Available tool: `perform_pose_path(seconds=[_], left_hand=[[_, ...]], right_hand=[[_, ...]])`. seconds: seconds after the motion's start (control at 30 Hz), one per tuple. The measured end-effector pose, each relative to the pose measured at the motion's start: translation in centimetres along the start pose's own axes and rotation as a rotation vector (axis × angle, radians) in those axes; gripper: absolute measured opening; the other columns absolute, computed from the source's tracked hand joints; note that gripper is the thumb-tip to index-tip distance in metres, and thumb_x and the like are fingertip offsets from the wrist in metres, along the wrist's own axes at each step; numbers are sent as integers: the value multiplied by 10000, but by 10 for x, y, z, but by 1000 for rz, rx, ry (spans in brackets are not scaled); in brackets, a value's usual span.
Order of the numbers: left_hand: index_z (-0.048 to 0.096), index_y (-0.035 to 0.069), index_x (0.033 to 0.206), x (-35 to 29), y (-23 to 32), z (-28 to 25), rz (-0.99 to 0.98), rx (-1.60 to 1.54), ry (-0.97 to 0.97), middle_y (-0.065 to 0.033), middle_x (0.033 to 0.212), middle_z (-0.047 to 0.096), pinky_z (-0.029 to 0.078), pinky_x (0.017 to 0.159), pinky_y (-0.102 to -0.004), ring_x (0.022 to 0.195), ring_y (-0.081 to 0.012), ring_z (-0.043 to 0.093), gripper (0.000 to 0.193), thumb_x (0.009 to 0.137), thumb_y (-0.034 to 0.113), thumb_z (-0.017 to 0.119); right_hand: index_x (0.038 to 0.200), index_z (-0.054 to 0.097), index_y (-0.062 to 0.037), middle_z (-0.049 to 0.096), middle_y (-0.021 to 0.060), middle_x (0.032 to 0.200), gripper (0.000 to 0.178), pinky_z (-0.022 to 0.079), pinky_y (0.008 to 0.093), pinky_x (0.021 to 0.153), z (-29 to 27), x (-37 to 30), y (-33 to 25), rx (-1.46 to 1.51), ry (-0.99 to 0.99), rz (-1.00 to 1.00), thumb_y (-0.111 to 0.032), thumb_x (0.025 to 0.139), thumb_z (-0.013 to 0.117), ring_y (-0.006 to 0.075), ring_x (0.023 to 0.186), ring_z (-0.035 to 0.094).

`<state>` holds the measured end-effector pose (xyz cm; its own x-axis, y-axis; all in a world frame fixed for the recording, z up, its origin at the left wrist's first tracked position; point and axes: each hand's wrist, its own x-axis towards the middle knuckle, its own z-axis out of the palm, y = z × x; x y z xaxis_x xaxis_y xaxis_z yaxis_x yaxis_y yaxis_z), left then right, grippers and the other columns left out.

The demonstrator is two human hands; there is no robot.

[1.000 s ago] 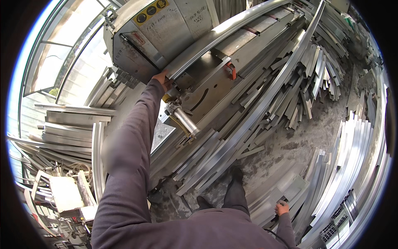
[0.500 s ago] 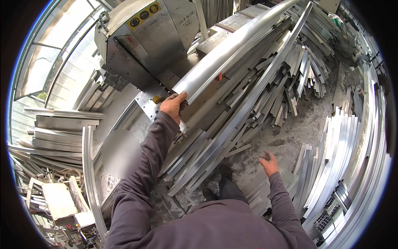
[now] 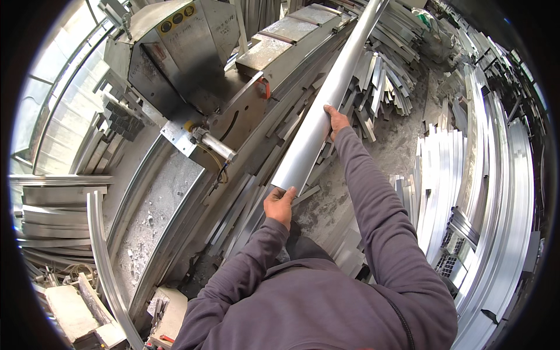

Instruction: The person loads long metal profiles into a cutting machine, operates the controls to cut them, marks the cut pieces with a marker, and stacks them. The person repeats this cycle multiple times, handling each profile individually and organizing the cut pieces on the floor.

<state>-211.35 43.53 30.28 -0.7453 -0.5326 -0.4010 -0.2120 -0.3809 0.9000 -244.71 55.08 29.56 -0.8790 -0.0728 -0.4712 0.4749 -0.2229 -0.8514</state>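
Observation:
A long, wide silver metal profile slants from near my body up to the far top of the view. My left hand grips its near end, thumb on top and fingers beneath. Farther along, my right hand is closed on its right edge, with the thumb over the top face and the other fingers partly hidden. The profile is held above a pile of loose metal strips. To its left stands a metal cutting machine with a cylinder jutting from its front.
Stacks of metal profiles lie on the right, and more profiles are piled at the left. A long rail runs beside the machine, with metal scraps next to it. Loose strips are heaped at the far right.
The profile has moved away from the machine, right and toward my body. My right hand, free before, now grips its edge; my left hand still holds the near end.

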Motion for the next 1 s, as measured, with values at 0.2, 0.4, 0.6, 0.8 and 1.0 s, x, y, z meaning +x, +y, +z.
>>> perform_pose_path(seconds=[0.2, 0.4, 0.6, 0.8, 1.0], left_hand=[[741, -6, 955, -52, -16, -27, -75, -58, 4, 9, 827, 666, 423, 661, -294, 733, -89, 533, 220, 967, 185, 849], [745, -5, 963, -63, -31, -49, -65, -45, 36, -14, 852, 716, 455, 691, -293, 744, -92, 577, 194, 964, 162, 843], [751, -2, 991, -60, -27, -44, -43, 16, 31, -28, 866, 735, 470, 712, -292, 763, -105, 606, 164, 974, 142, 830], [755, -26, 1080, -100, -40, -43, -62, 37, 130, -33, 914, 731, 471, 715, -284, 769, -98, 603, 133, 990, 67, 786], [674, -51, 1130, -136, -42, -90, -347, 301, 248, -45, 801, 709, 511, 637, -306, 689, -125, 638, 286, 985, 153, 813]], right_hand=[[1321, 607, 164, 704, 276, 1235, 743, 575, 523, 956, -18, -45, 25, -76, 23, -44, -415, 917, 838, 389, 1048, 724], [1299, 632, 107, 721, 229, 1140, 656, 603, 547, 792, -30, -44, 39, -139, -120, 27, -412, 945, 821, 375, 942, 742], [1393, 602, 7, 700, 186, 1265, 628, 584, 564, 932, -59, 80, -25, 127, -326, 92, -398, 961, 810, 369, 1100, 713], [1369, 629, -25, 699, 162, 1260, 603, 560, 545, 1003, -92, 208, -87, 217, -309, 75, -383, 934, 843, 350, 1102, 697], [1114, 708, -33, 737, 130, 1053, 398, 639, 501, 812, -89, 220, -64, 395, -312, 195, -304, 897, 903, 303, 901, 723]])
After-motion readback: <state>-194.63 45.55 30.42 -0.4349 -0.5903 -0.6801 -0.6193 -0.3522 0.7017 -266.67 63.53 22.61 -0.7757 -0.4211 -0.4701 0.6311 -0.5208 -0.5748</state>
